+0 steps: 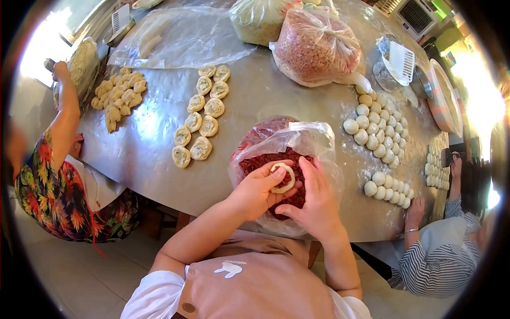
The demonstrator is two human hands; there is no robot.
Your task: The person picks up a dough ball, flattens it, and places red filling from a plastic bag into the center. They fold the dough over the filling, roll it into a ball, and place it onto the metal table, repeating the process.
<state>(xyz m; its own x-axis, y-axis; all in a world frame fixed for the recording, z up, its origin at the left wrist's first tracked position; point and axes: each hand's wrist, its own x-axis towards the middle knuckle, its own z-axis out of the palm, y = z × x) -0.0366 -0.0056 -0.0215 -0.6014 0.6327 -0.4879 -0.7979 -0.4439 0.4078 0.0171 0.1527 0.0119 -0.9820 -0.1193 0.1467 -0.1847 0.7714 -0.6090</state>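
Note:
Over an open plastic bag of dark red filling (263,162), my left hand (263,183) holds a round piece of dough (286,183) with red filling in its middle. The thumb lies on the dough's rim and the fingers are beneath it. Just to the right, my right hand (314,199) is spread with its thumb apart from the fingers, and nothing shows in it. The clear plastic of the bag (324,135) rises behind both hands.
Filled dough rounds (201,148) stand in two rows left of the bag. Dough balls (361,136) lie to the right, tied filling bags (317,48) at the back. Co-workers sit at left (53,175) and right (438,260); dough pieces (118,95) lie at left.

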